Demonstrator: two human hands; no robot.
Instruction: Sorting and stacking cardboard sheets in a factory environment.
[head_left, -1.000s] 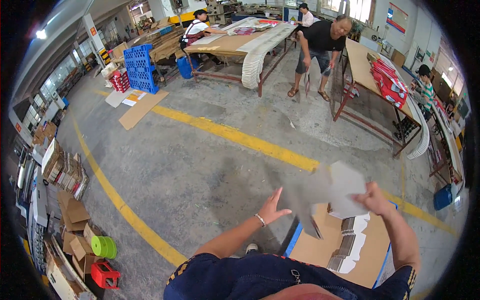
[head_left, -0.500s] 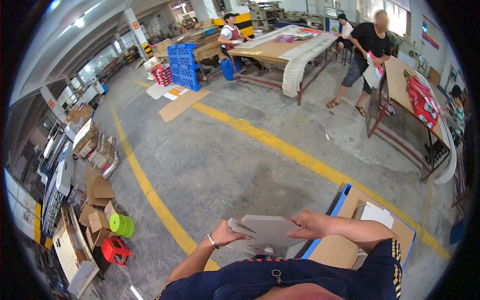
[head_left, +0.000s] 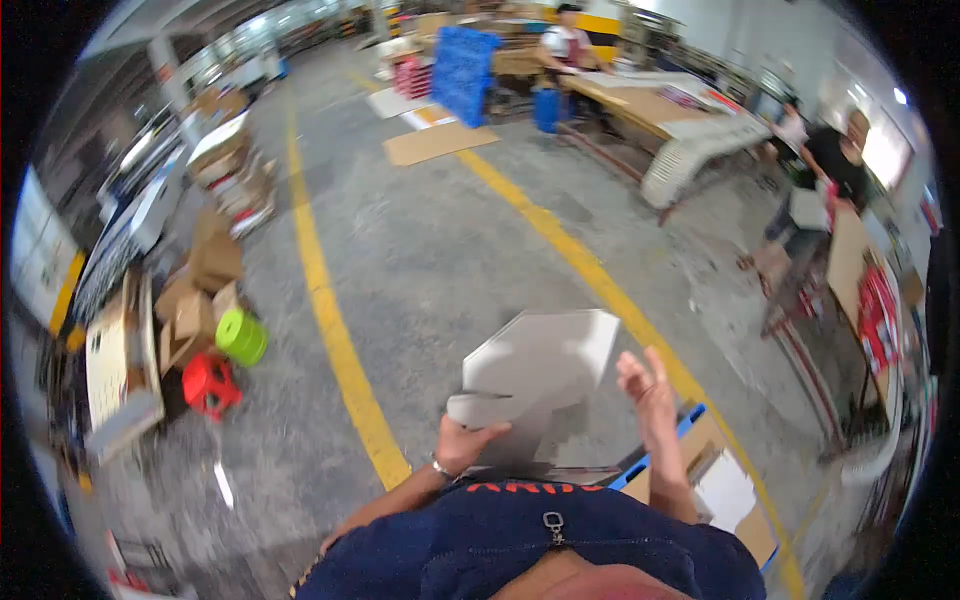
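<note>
Left hand [head_left: 462, 442] gripping lower edge of grey cardboard sheets [head_left: 540, 375], grip clamped on stack, holding it before chest. Right hand [head_left: 650, 388] hovering just beside sheets, fingers spread apart.

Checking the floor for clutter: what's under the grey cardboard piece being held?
Bare concrete floor shows around the grey cardboard piece; the left hand holds its lower edge. The floor behind it is covered.
</note>
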